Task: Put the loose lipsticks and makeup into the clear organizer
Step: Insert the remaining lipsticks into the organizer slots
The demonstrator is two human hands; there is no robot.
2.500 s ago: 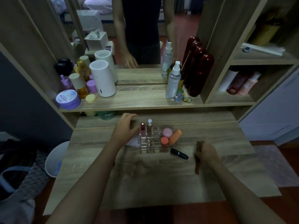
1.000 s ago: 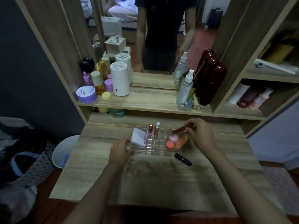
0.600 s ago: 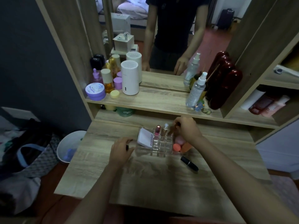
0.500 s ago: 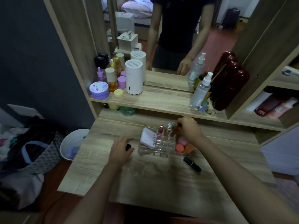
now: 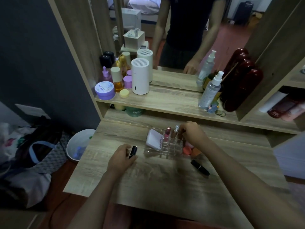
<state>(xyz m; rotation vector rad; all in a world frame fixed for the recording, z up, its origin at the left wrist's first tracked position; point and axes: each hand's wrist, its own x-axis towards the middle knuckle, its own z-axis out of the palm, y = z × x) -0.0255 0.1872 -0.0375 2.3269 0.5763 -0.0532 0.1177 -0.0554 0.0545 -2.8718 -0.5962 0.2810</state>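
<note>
The clear organizer (image 5: 166, 150) stands on the wooden desk (image 5: 165, 182). It holds a white compact (image 5: 154, 139), a pink lipstick (image 5: 167, 133), a clear-capped tube (image 5: 176, 129) and orange and pink sponges (image 5: 189, 148). My right hand (image 5: 193, 133) is over the organizer's back slots, fingers pinched on a thin reddish tube that is mostly hidden. My left hand (image 5: 121, 158) rests on the desk left of the organizer, holding a black lipstick (image 5: 133, 152). A second black lipstick (image 5: 200, 167) lies loose on the desk, right of the organizer's front.
A shelf (image 5: 165, 103) above the desk carries jars, bottles, a white cylinder (image 5: 140, 76), a spray bottle (image 5: 210, 90) and dark red bottles (image 5: 241, 86). A mirror stands behind. A white bin (image 5: 79, 144) and bags sit on the floor to the left.
My right hand carried the thin tube from the desk's right side to the organizer's back slots. My left hand left the organizer and picked up a black lipstick. The camera shifted left.
</note>
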